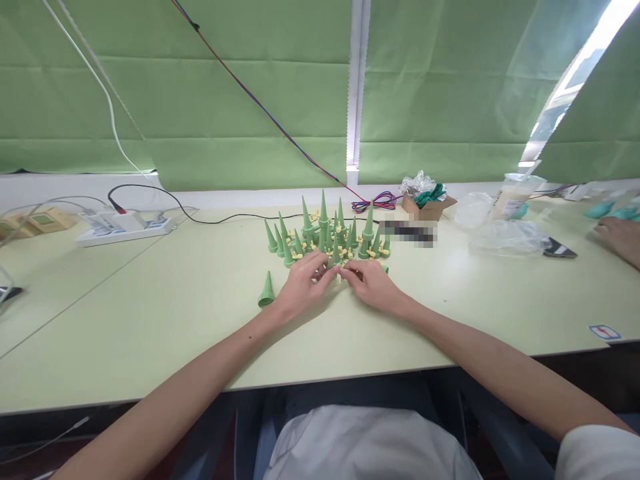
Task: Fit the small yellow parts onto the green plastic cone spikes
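Note:
A cluster of upright green plastic cones with small yellow pieces among them stands on the pale green table. My left hand and my right hand meet at the cluster's near edge, fingertips together on a small green and yellow part. Which hand grips it is hard to tell. One green cone stands apart, just left of my left hand.
A white power strip with cables lies at back left. A cardboard box, plastic bags, a cup and a phone sit at back right. Another person's hand rests at the far right edge.

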`<action>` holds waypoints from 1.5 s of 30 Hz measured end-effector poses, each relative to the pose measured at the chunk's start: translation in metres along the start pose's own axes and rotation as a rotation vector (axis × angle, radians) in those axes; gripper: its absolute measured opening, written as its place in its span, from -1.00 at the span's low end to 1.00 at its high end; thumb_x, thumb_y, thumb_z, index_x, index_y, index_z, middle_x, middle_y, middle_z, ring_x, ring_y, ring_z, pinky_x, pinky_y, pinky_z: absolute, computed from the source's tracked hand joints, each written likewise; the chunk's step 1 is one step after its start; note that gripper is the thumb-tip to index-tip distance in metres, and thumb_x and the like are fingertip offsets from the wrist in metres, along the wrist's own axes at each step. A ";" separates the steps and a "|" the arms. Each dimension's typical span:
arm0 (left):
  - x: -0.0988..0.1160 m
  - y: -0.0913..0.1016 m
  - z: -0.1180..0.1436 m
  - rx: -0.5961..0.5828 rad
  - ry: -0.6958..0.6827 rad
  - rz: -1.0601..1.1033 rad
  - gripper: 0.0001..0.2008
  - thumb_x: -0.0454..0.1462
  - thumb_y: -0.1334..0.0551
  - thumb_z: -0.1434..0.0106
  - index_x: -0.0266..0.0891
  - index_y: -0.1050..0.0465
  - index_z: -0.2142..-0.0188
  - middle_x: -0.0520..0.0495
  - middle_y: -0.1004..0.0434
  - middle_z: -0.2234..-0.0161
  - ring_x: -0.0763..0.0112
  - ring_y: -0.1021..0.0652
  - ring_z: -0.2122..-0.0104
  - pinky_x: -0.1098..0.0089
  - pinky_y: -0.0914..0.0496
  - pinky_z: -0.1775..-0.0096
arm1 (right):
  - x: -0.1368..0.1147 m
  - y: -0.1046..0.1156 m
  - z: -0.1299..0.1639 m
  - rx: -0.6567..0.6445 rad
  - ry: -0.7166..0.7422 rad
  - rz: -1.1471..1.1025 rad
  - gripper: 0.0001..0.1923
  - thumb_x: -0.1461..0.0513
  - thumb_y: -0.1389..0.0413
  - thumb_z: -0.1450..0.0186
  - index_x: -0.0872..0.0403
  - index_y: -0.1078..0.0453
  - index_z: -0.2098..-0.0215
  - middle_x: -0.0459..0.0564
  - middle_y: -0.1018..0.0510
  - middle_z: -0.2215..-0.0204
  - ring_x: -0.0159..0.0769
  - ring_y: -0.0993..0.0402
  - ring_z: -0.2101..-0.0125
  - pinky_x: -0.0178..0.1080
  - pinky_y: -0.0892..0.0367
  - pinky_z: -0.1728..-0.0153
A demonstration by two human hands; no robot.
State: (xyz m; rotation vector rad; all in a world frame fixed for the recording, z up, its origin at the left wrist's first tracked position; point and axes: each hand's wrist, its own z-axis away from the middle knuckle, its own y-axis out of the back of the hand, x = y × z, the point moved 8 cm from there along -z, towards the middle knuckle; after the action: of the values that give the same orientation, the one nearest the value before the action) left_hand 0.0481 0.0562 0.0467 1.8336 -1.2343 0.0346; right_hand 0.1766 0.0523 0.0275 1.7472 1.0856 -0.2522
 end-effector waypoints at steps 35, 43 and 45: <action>-0.015 -0.018 0.008 -0.292 0.443 0.586 -0.56 0.07 -0.14 -0.32 -0.22 -0.31 0.49 0.04 -0.39 0.63 0.46 -0.39 0.65 0.40 -0.29 0.54 | -0.003 0.018 0.006 0.149 -0.009 -0.236 -0.66 0.07 0.02 -0.42 0.07 -0.29 0.44 -0.17 -0.24 0.59 -0.42 -0.09 0.56 -0.31 -0.05 0.49; -0.011 -0.013 0.005 -0.245 0.337 0.480 -0.62 -0.03 -0.24 -0.28 -0.21 -0.23 0.49 0.11 -0.30 0.68 0.51 -0.33 0.66 0.44 -0.22 0.55 | -0.002 0.014 0.005 0.126 -0.020 -0.239 -0.59 0.07 0.07 -0.44 0.07 -0.23 0.52 -0.18 -0.18 0.65 -0.43 -0.08 0.59 -0.29 -0.04 0.49; -0.008 -0.009 0.003 -0.212 0.296 0.441 -0.63 -0.06 -0.28 -0.25 -0.21 -0.20 0.50 0.13 -0.28 0.66 0.53 -0.32 0.66 0.45 -0.21 0.57 | -0.002 0.012 0.004 0.105 -0.029 -0.261 -0.57 0.07 0.08 -0.45 0.07 -0.20 0.54 -0.18 -0.18 0.66 -0.43 -0.09 0.60 -0.29 -0.04 0.49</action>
State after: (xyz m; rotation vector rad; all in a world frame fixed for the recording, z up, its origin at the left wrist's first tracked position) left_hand 0.0494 0.0611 0.0351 1.2956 -1.3472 0.3902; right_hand 0.1862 0.0470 0.0344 1.6862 1.3000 -0.5023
